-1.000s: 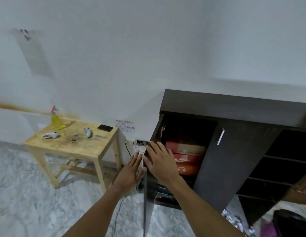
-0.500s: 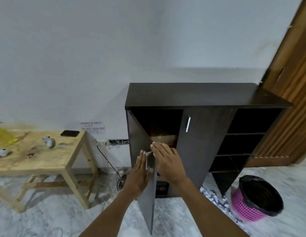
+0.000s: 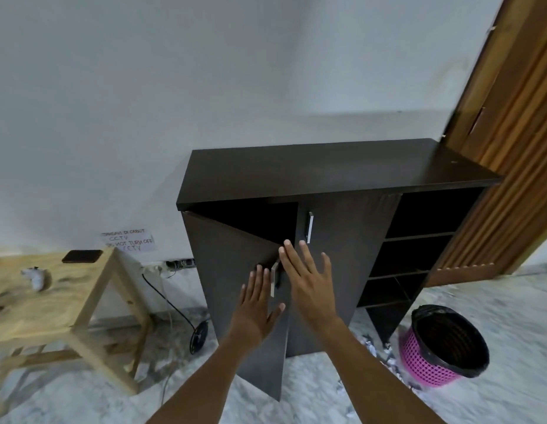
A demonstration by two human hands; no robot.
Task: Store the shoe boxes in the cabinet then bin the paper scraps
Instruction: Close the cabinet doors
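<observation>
My left hand [image 3: 256, 307] and right hand [image 3: 309, 283] lie flat, fingers [image 3: 305, 258] straight and spread, against the cabinet's [image 3: 327, 169] left door [image 3: 229, 270]. The door has swung nearer shut than before, hiding the shoe boxes inside. On the floor [image 3: 327, 393], paper scraps [image 3: 373, 350] lie beside the black-lined pink bin [image 3: 425, 368].

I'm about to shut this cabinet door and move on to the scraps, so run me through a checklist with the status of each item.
1. Left cabinet door closed: not ok, ajar.
2. Shoe boxes stored: cannot tell, interior dark.
3. Hands free: ok, left hand and right hand flat, holding nothing.
4. Fingers of the right hand clear of the door edge: cannot tell.
5. Pink bin upright, open: ok.
6. Paper scraps binned: not ok, lying outside it.
</observation>
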